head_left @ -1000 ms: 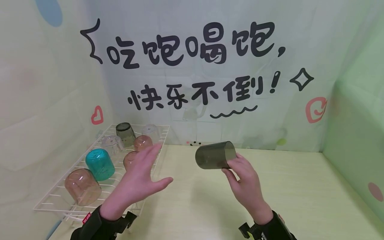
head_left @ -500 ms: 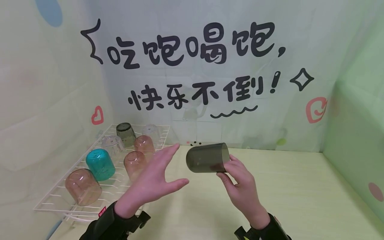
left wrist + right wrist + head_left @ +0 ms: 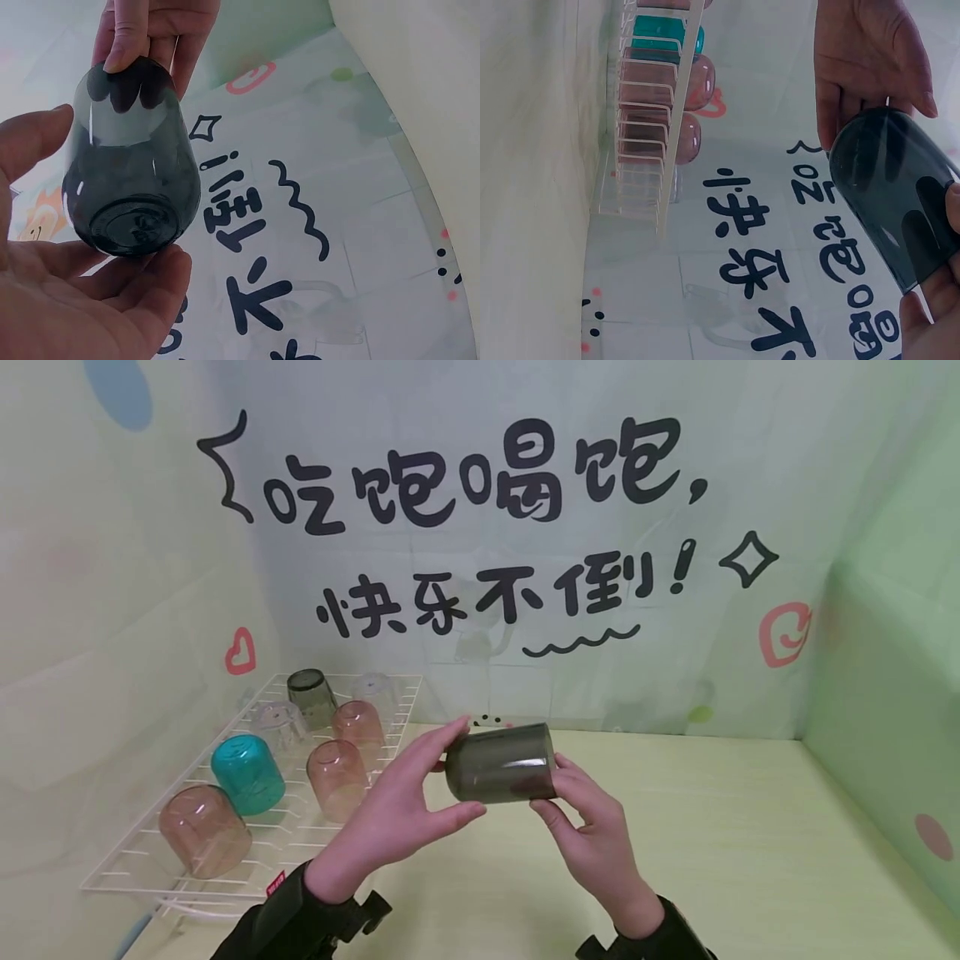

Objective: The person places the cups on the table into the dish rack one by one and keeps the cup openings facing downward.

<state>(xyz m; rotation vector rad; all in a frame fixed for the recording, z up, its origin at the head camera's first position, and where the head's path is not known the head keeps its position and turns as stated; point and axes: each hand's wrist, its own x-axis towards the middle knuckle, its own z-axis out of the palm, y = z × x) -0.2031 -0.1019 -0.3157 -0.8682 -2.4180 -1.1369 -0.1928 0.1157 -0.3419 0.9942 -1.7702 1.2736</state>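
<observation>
A dark grey see-through cup (image 3: 501, 763) lies sideways in the air above the table, its mouth to the right and its base to the left. My right hand (image 3: 596, 839) pinches it at the rim, fingers inside the mouth and thumb outside. Around the base end is my left hand (image 3: 397, 814), its thumb spread away from the fingers. In the left wrist view the fingertips of the left hand (image 3: 82, 307) are at the base of the cup (image 3: 135, 165), while the thumb stands apart from the wall.
At the left stands a white wire rack (image 3: 135, 885) with several upside-down cups, among them a teal cup (image 3: 247, 774), a pink cup (image 3: 205, 832) and a grey cup (image 3: 312, 697). A pale wood table (image 3: 720, 835) spreads right, up to a printed back wall (image 3: 480, 543).
My right hand has brought the grey cup leftward and slightly down. My left hand has moved right, away from the rack, and its fingers are now at the cup's base.
</observation>
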